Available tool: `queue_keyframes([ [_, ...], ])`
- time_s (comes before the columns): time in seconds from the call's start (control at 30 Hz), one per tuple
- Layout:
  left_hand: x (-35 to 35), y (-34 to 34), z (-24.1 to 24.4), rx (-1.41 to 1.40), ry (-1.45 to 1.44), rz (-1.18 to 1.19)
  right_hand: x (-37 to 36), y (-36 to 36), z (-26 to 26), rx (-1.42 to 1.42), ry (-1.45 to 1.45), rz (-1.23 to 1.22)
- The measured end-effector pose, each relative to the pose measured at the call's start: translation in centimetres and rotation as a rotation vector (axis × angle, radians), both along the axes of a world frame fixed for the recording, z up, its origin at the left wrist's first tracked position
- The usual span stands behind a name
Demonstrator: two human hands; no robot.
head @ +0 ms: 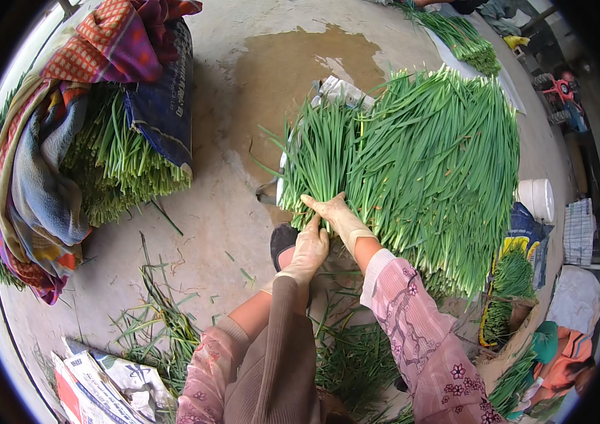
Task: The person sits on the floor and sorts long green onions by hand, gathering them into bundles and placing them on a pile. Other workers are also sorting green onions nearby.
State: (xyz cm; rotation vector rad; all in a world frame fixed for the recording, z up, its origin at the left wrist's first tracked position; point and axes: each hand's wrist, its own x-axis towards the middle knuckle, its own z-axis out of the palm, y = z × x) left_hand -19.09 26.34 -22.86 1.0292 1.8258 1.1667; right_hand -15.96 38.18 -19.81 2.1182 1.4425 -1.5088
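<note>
Both my hands wear thin pale gloves and meet at the cut base of a bunch of green garlic chives (321,153), on the left side of a large heap of chives (437,159). My right hand (336,214) lies across the lower stems, thumb pointing left, fingers partly hidden. My left hand (308,246) is just below it, fingertips at the stem ends; whether it grips any stems cannot be told. The leaves point away from me, and sacking (345,91) shows beneath their far tips. A dark shoe (283,245) is beside my left hand.
At left, chives (125,175) lie under a patterned blanket (56,175) and a blue sack (172,100). Loose leaves (162,328) and printed sacks (104,387) lie lower left. A white bucket (535,200) stands right. Another person in orange (570,350) is lower right. The far floor has a wet patch (300,58).
</note>
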Motion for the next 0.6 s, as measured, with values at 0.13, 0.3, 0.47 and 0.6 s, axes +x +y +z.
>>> queue_keyframes([
  [0.13,-0.3,-0.3,1.6,0.043,-0.056,-0.155,0.9,0.2,-1.4,0.078,0.041,-0.082],
  [0.3,-3.3,-0.7,1.8,0.057,-0.526,0.111,4.1,1.8,-7.7,0.173,0.111,-0.273],
  [0.47,-10.3,2.0,-5.2,-0.081,-0.391,0.219,0.4,-0.1,-0.4,0.111,0.025,-0.117],
  [0.6,-9.0,5.5,-3.3,-0.335,-0.291,0.231,2.3,0.7,-2.4,0.235,-0.125,0.022],
])
